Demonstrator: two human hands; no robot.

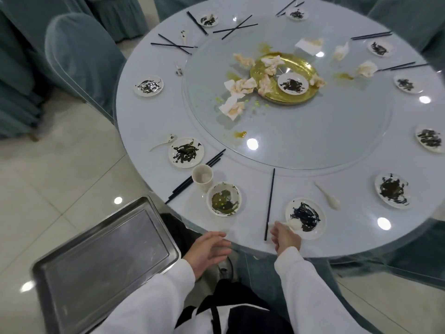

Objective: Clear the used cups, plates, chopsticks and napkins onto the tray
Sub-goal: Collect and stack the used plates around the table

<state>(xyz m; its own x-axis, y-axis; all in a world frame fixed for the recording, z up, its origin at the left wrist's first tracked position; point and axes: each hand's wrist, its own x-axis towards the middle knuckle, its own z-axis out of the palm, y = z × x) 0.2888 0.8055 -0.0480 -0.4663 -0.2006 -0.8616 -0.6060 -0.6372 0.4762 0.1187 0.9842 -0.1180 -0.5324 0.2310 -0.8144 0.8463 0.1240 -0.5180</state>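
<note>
Here, the right hand (285, 239) rests at the near rim of the table, lower centre of the frame, its fingers curled round the handle of a white spoon (294, 224); the spoon bowl lies on a soiled small plate (305, 218). Just left of that hand lies a single black chopstick (269, 204), pointing away from the person. The left hand (209, 250) hovers at the table edge, fingers relaxed and slightly spread, holding nothing.

Left of the left hand, in the lower left of the frame, a steel tray (106, 256) sits below table level with nothing on it; what supports it cannot be told.

Further up from the hands stand a paper cup (202, 179), a dirty bowl (224, 198) touching or just beside it, a pair of chopsticks (195, 177) and another stained plate (186, 152).

The round table (361, 208) has a pale glossy top reflecting ceiling lights. More small stained plates ring its edge. A glass turntable (313, 141) fills its centre and carries a gold platter (285, 77), crumpled napkins (238, 92) and yellow sauce spills.

The floor is pale polished tile. Chairs in grey-green covers (81, 59) stand at the upper left.
</note>
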